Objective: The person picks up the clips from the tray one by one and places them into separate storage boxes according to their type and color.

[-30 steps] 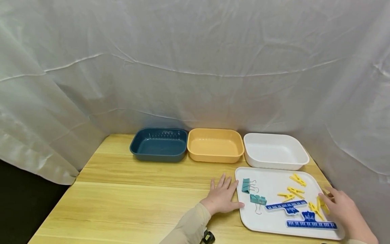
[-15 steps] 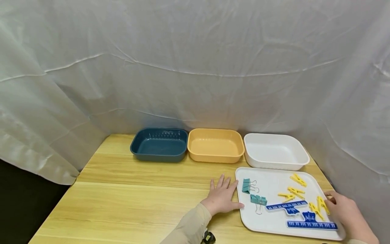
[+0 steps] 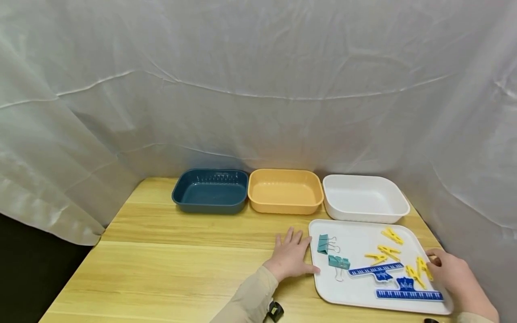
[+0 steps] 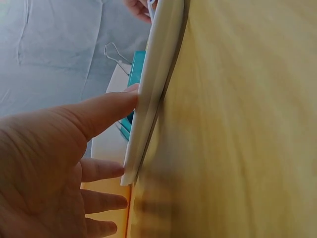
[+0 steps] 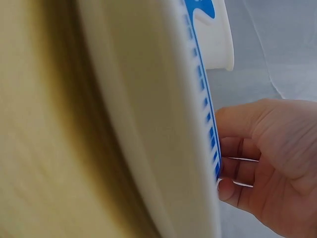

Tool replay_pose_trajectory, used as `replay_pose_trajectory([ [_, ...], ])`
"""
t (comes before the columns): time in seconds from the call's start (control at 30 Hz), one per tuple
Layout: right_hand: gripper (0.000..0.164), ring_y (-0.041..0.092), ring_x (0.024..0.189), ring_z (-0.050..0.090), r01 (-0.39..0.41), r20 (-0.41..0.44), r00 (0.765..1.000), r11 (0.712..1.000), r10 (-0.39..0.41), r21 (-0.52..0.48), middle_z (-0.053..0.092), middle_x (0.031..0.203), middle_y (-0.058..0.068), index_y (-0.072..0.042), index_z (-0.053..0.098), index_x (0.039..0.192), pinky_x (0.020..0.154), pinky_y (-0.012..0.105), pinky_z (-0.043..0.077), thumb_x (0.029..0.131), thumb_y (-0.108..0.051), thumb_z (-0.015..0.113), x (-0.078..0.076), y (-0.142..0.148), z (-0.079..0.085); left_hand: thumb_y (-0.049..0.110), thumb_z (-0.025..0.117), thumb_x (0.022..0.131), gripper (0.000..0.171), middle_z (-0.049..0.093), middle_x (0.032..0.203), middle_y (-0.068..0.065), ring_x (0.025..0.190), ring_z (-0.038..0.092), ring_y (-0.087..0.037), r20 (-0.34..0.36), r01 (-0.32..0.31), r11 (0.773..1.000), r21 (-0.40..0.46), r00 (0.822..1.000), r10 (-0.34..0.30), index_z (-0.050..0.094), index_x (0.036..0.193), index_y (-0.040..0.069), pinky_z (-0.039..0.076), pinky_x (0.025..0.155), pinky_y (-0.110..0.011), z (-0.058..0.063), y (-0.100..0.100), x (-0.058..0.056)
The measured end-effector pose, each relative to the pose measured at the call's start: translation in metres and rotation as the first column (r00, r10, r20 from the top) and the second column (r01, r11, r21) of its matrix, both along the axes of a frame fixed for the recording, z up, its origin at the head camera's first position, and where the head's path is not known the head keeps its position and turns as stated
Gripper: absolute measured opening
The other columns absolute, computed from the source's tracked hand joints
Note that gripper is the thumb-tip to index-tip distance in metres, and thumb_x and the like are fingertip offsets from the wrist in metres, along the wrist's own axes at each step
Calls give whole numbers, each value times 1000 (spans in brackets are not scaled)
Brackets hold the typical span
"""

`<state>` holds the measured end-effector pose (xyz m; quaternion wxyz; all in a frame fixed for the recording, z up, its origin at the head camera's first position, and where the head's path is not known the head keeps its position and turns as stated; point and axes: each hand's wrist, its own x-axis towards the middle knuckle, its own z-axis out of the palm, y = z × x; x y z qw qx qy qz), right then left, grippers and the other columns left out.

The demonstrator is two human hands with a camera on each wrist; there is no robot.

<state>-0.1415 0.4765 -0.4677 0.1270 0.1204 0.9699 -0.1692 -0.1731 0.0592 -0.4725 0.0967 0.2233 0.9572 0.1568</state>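
Note:
A white tray [image 3: 355, 235] lies at the table's right side. My left hand [image 3: 288, 258] has its fingers spread along the tray's left edge; in the left wrist view the thumb [image 4: 111, 106] touches the rim. At the opposite edge my right hand [image 3: 456, 276] holds the rim with curled fingers, partly hidden from above. On the tray are two teal binder clips [image 3: 338, 262], two blue piano-keyboard clips [image 3: 408, 294] and several yellow clothespins [image 3: 391, 236]. One clothespin [image 3: 424, 269] lies right beside my right hand.
Behind the tray stands a white bin [image 3: 365, 199]. A yellow bin [image 3: 286, 193] and a dark blue bin [image 3: 210, 193] continue the row leftward. The wooden table [image 3: 161, 269] extends to the left, and a grey curtain [image 3: 258, 112] hangs behind it.
My right hand has moved from above the yellow clothespin onto the tray's right edge. The tray and its clips have shifted slightly left, my left hand along with them.

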Motion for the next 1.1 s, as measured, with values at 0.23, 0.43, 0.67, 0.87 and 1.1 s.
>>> replay_pose_trajectory([
  [0.23, 51, 31, 82, 52, 80, 84, 993, 997, -78, -15, 58, 97, 24, 10, 46, 129, 72, 49, 46, 94, -24, 59, 5, -13, 10, 61, 70, 79, 76, 42, 151, -6, 146, 29, -33, -35, -21, 999, 43, 999, 22, 47, 142, 26, 23, 114, -62, 4, -4, -4],
  [0.43, 45, 25, 79, 52, 11, 80, 997, 1000, -8, -27, 57, 89, 14, 3, 51, 123, 66, 40, 43, 90, -25, 63, 1, -18, 11, 53, 74, 80, 66, 53, 136, -6, 131, 44, -27, -90, -67, 996, 59, 993, 72, 54, 134, 22, 33, 110, -50, 5, -9, -8],
  [0.67, 34, 17, 68, 46, -145, -49, 988, 989, 146, 22, 50, 77, 4, -6, 55, 111, 57, 32, 33, 86, -26, 66, -3, -25, 8, 46, 74, 80, 60, 55, 114, -6, 102, 44, -22, -180, -109, 994, 17, 977, 110, 54, 127, 14, 39, 90, -35, 3, -15, -11],
  [0.87, 32, 17, 66, 46, -176, -66, 982, 984, 177, 27, 51, 76, 3, -9, 54, 109, 57, 32, 33, 85, -24, 66, -4, -34, 10, 47, 72, 79, 54, 50, 100, -4, 93, 38, -21, -215, -108, 993, -51, 972, 95, 55, 117, 13, 33, 82, -34, 3, -21, -13],
  [1.1, 29, 17, 67, 45, -236, -100, 966, 971, 239, 46, 51, 75, 3, -9, 53, 105, 58, 32, 33, 83, -21, 67, -6, -45, 11, 49, 70, 80, 55, 46, 102, -3, 99, 37, -20, -186, -86, 990, -108, 980, 65, 53, 120, 16, 29, 84, -35, 9, -30, -16],
])
